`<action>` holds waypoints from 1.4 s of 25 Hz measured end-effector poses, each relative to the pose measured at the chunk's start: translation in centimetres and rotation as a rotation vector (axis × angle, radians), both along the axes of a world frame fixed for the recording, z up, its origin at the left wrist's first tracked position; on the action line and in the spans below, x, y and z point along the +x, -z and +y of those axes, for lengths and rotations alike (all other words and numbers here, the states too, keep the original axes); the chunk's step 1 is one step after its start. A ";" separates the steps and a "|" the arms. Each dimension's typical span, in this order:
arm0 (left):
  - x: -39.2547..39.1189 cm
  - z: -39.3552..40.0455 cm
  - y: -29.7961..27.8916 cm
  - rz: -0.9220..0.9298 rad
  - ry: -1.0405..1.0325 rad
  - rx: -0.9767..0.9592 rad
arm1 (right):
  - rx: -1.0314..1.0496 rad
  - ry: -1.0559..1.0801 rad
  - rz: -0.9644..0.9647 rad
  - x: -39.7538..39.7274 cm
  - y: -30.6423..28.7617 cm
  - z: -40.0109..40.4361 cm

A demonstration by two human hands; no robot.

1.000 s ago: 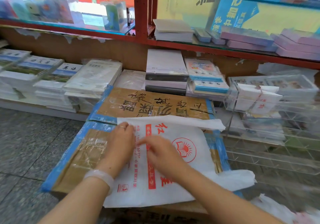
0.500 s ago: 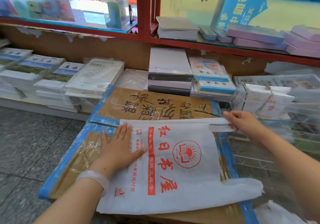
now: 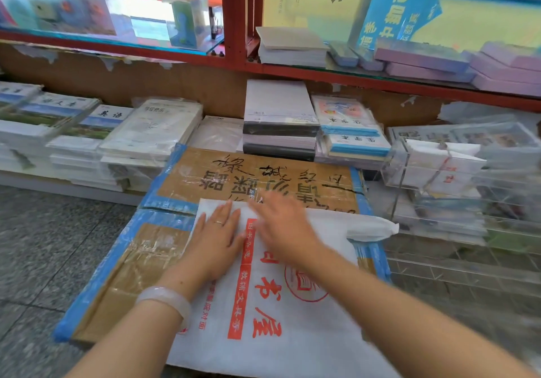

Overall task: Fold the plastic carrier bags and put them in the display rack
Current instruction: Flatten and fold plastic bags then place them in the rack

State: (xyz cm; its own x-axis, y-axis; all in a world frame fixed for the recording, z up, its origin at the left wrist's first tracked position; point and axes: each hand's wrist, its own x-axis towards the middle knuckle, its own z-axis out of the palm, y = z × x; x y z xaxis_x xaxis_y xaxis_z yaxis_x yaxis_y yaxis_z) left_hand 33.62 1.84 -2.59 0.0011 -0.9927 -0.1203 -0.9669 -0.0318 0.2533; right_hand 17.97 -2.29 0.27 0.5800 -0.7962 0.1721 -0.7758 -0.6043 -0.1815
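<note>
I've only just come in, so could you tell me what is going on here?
A person is flattening a white carrier bag printed in red on a taped cardboard box. The left hand presses flat on it; the right hand, blurred, lies over its upper part. The clear display rack stands to the right.

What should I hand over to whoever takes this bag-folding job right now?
Left hand: open, flat on the white plastic carrier bag with red print.
Right hand: open, fingers straight, over the bag's upper part; blurred.
The bag lies spread on the taped brown cardboard box, one handle sticking out right.
Done: bag flattened. Left: fold it and put it in the clear acrylic display rack.
</note>
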 end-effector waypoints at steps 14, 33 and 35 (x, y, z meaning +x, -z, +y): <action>0.5 0.5 0.5 -0.070 -0.191 0.143 | 0.258 0.446 0.398 -11.8 3.3 -3.1; 4.8 8.9 0.4 -0.112 0.180 0.027 | 0.099 0.311 0.269 -18.2 3.4 8.5; 5.0 11.1 0.3 -0.171 0.294 0.008 | 0.066 0.231 0.237 -18.8 2.9 10.0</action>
State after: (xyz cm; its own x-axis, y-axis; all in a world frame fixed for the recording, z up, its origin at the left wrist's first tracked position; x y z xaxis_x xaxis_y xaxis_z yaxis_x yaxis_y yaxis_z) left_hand 38.67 12.95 -2.88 -0.2638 -0.9527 -0.1511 -0.9635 0.2530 0.0872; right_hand -0.79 7.76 -2.64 0.4005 -0.9163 -0.0027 -0.9163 -0.4004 -0.0128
